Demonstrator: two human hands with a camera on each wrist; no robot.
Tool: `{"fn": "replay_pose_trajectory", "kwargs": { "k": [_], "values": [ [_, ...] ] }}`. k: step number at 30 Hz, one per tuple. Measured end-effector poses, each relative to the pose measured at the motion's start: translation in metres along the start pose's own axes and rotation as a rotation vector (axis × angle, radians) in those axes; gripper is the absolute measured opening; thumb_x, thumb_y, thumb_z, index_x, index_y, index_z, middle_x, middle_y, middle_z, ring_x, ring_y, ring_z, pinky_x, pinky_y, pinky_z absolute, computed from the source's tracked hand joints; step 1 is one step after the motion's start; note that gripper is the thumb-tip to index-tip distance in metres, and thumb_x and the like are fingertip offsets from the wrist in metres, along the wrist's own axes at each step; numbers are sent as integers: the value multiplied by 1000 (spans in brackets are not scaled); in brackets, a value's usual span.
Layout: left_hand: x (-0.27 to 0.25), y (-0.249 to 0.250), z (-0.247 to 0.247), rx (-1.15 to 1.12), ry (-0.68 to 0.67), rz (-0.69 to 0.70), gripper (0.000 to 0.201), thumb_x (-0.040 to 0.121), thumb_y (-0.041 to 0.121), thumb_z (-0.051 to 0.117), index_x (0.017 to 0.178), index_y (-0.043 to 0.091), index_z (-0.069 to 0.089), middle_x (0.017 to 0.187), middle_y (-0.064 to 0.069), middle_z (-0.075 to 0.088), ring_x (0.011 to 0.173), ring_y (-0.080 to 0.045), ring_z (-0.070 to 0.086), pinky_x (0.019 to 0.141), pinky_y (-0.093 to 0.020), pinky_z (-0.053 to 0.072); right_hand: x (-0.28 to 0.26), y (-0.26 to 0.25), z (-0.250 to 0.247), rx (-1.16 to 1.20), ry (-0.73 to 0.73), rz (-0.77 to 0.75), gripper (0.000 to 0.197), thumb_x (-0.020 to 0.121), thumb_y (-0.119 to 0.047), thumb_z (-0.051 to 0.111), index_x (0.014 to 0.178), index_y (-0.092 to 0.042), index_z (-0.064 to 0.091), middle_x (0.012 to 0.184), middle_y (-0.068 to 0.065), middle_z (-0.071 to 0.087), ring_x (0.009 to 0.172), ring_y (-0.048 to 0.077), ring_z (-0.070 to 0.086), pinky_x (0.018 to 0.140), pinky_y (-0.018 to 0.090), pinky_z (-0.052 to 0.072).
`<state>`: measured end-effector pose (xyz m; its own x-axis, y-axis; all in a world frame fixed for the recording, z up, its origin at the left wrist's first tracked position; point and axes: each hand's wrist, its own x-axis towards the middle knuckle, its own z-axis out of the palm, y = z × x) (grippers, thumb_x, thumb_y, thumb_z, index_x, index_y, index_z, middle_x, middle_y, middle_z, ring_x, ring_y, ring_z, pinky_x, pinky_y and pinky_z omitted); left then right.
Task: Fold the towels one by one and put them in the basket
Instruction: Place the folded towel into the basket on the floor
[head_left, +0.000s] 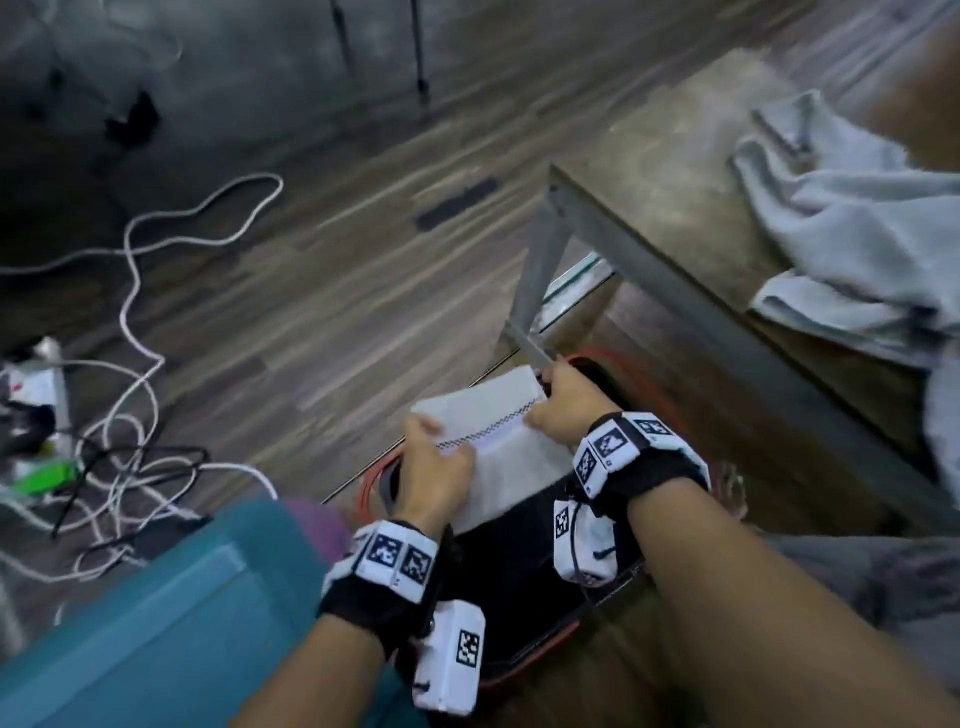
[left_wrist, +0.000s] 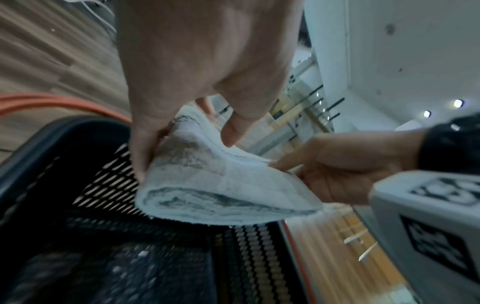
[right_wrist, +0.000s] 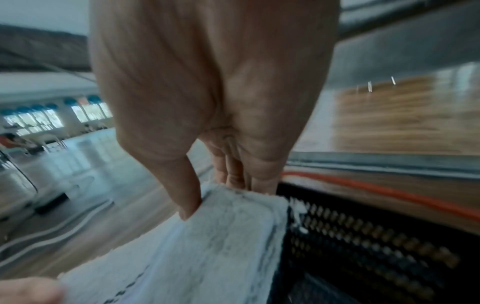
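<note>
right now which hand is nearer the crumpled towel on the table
Right. The right hand grips the folded towel's end nearer the crumpled towel; the left hand holds its far end.

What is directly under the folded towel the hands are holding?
The black mesh basket with its orange rim sits below the folded towel, held by the left hand and right hand. The towel hides part of the basket's floor.

Head view smeared by motion blur. Basket (head_left: 524, 587) mostly hidden under folded towel (head_left: 498, 447), wrists and wrist cameras; contents not readable. Left hand (head_left: 434, 480) fingertips tucked under towel edge, unseen. Loose towels (head_left: 852, 223) on table (head_left: 670, 171) cut off by right edge. Clutter beside cables (head_left: 130, 322) at left edge too blurred to identify.
</note>
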<state>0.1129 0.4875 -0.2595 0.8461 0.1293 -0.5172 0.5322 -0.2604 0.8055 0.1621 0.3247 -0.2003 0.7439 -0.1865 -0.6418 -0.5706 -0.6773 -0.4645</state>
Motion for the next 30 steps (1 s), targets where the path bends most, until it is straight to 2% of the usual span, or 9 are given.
{"fn": "replay_pose_trajectory", "kwargs": {
  "k": [2, 4, 6, 13, 19, 24, 26, 28, 30],
  "values": [
    [-3, -24, 11, 121, -78, -87, 2, 78, 19, 56, 78, 21, 57, 82, -3, 64, 76, -23, 62, 65, -28, 51, 9, 18, 24, -53, -68, 64, 39, 92, -9, 61, 128, -6, 46, 121, 16, 59, 109, 34, 60, 83, 40, 52],
    [-3, -49, 21, 180, -131, -165, 10, 77, 22, 54, 70, 19, 61, 84, -3, 68, 82, -25, 65, 72, -30, 55, 15, 38, 44, -76, -122, 116, 44, 90, -8, 61, 130, -4, 44, 124, 19, 57, 112, 36, 58, 90, 44, 52],
    [-4, -65, 29, 194, -152, -267, 13, 79, 26, 56, 85, 21, 66, 100, -5, 69, 93, -25, 65, 84, -33, 54, 21, 55, 58, -92, -149, 138, 46, 90, -6, 58, 133, -2, 42, 125, 21, 58, 114, 36, 58, 91, 40, 51],
    [15, -95, 50, 308, -132, -458, 41, 87, 30, 59, 113, 0, 64, 119, -26, 63, 104, -39, 62, 90, -36, 50, 36, 79, 88, -45, -181, 124, 45, 92, -5, 53, 136, -5, 41, 118, 20, 60, 110, 33, 59, 95, 41, 49],
    [43, -102, 61, 396, -121, -569, 58, 92, 33, 57, 137, -2, 47, 141, -24, 47, 124, -40, 51, 100, -36, 43, 45, 81, 103, 28, -231, 132, 57, 95, 0, 48, 149, -8, 35, 137, 19, 54, 122, 34, 55, 100, 38, 47],
    [57, -104, 62, 532, -184, -563, 55, 94, 32, 53, 139, 0, 48, 150, -23, 35, 125, -35, 49, 80, -27, 36, 44, 98, 104, 38, -240, 184, 58, 96, -2, 46, 152, -10, 35, 146, 16, 49, 131, 32, 50, 107, 38, 43],
    [60, -105, 60, 576, -228, -568, 52, 95, 30, 50, 139, 3, 49, 150, -21, 37, 127, -34, 48, 86, -27, 40, 45, 102, 104, 42, -243, 188, 56, 96, -2, 47, 150, -10, 39, 147, 16, 49, 131, 32, 51, 107, 39, 43],
    [61, -106, 59, 569, -274, -560, 50, 95, 28, 50, 138, 2, 51, 146, -22, 44, 129, -36, 49, 102, -32, 44, 46, 104, 105, 52, -242, 188, 51, 96, -3, 48, 147, -10, 44, 143, 16, 52, 127, 32, 53, 106, 40, 45],
    [64, -107, 60, 524, -308, -519, 44, 96, 22, 51, 132, -3, 56, 137, -24, 55, 126, -37, 53, 103, -38, 46, 47, 105, 107, 68, -233, 184, 46, 96, -5, 50, 142, -10, 48, 131, 15, 60, 117, 30, 58, 101, 37, 47]
  ]
}}
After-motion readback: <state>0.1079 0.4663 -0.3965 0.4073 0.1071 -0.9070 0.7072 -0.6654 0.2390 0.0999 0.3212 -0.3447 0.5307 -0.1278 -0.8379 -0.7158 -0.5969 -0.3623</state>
